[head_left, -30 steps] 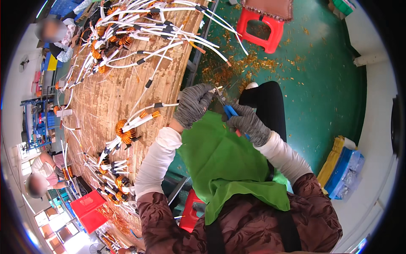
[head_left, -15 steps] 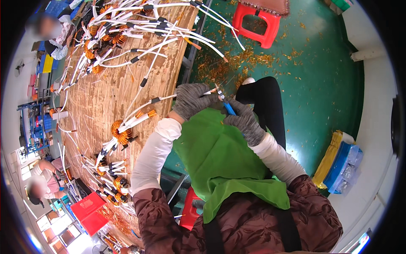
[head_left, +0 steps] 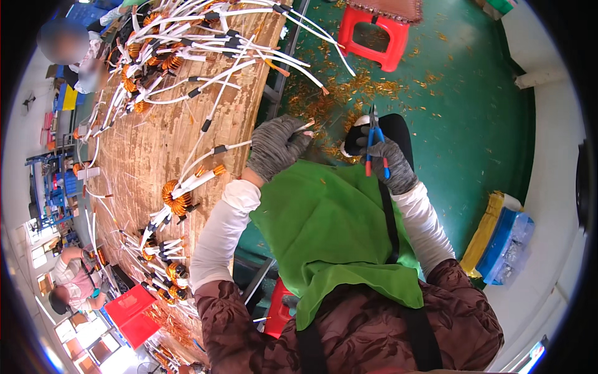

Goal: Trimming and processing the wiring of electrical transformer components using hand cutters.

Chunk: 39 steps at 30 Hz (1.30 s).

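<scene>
My left hand (head_left: 274,145), in a grey knit glove, is closed on a white-sleeved wire lead near its tip, just off the table's edge. The wire lead (head_left: 233,147) has a black band and runs back to a copper-wound ring coil (head_left: 177,196) on the table. My right hand (head_left: 392,163), also gloved, grips blue-and-red-handled pliers (head_left: 375,132) with their jaws pointing away from me. The pliers are apart from the wire, to its right, above my lap. A green apron (head_left: 330,218) covers my lap.
On the worn wooden table (head_left: 146,146) lie several more coils with white leads (head_left: 205,43), some jutting past its edge. Copper-coloured scraps (head_left: 336,93) litter the green floor. A red stool (head_left: 377,37) stands ahead, a red bin (head_left: 131,311) at left. Two people work across the table.
My right hand has drawn the pliers off the wire end, moving right and turning them upright. My left hand still holds the lead, its tip now in sight, and has shifted slightly left.
</scene>
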{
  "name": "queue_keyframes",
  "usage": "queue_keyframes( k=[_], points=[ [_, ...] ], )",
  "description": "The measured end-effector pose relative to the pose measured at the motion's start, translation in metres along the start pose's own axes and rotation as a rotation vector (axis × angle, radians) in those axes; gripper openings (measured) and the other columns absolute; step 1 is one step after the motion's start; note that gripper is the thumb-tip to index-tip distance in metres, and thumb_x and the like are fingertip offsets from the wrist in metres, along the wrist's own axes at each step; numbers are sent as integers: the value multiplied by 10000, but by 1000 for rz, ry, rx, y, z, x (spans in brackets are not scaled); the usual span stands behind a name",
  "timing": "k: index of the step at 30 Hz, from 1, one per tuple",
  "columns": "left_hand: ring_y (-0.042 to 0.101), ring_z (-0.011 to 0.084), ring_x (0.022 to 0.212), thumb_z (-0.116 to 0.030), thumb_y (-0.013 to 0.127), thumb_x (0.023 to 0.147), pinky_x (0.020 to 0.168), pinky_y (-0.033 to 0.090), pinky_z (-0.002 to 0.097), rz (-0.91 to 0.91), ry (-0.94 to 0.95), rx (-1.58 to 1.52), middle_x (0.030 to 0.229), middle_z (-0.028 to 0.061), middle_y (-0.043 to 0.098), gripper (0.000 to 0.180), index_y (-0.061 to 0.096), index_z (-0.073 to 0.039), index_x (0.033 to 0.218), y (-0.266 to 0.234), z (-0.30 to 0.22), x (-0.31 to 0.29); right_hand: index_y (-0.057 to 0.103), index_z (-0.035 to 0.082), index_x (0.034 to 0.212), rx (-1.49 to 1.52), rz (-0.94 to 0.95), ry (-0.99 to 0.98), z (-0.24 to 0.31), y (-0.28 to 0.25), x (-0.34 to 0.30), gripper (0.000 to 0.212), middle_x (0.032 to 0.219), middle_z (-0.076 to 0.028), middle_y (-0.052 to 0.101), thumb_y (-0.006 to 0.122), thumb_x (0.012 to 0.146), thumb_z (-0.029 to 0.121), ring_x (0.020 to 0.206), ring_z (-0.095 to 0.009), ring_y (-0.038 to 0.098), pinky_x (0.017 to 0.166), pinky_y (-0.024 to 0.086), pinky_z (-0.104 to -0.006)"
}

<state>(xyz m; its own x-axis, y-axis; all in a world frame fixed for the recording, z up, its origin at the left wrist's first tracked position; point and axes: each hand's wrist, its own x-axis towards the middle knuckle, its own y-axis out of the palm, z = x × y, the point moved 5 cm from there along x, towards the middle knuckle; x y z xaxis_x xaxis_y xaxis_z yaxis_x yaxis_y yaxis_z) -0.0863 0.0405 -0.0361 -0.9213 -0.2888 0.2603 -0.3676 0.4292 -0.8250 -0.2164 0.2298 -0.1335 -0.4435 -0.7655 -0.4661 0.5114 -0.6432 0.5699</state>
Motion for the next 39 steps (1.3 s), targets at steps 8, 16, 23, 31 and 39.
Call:
queue_keyframes(
  k=[8,16,23,31,39],
  points=[
    [575,312,865,-184,640,733,763,465,383,-266,-116,249,932,126,604,259,623,-95,976,-65,15,55,405,-44,1241,-15,180,7,10,3,1,536,979,-95,580,547,736,66,841,-175,561,778,440,-296],
    [543,311,873,-290,639,689,749,432,434,-200,-413,844,876,123,594,221,669,-94,784,-59,91,132,501,-1,1159,-163,147,-97,25,9,4,398,845,-30,573,587,773,41,730,-118,552,695,469,-245],
    [582,255,716,-136,552,801,646,464,366,-297,-201,278,807,116,605,156,605,-30,904,-73,70,105,447,40,1241,-831,174,-504,79,47,5,515,912,-117,540,566,741,64,795,-242,543,708,450,-334],
    [469,67,555,-119,545,861,517,397,204,-140,-569,-653,731,43,585,239,563,14,1059,-95,-30,52,402,54,1272,-1261,238,-948,107,130,0,600,980,-218,486,570,704,150,892,-392,495,773,429,-437],
    [475,68,565,-93,555,845,519,400,203,-128,-518,-631,725,55,584,202,568,20,1012,-94,-55,28,447,45,1232,-1347,249,-1035,113,159,-33,571,942,-203,500,592,694,167,888,-370,497,784,427,-440]
  ],
)
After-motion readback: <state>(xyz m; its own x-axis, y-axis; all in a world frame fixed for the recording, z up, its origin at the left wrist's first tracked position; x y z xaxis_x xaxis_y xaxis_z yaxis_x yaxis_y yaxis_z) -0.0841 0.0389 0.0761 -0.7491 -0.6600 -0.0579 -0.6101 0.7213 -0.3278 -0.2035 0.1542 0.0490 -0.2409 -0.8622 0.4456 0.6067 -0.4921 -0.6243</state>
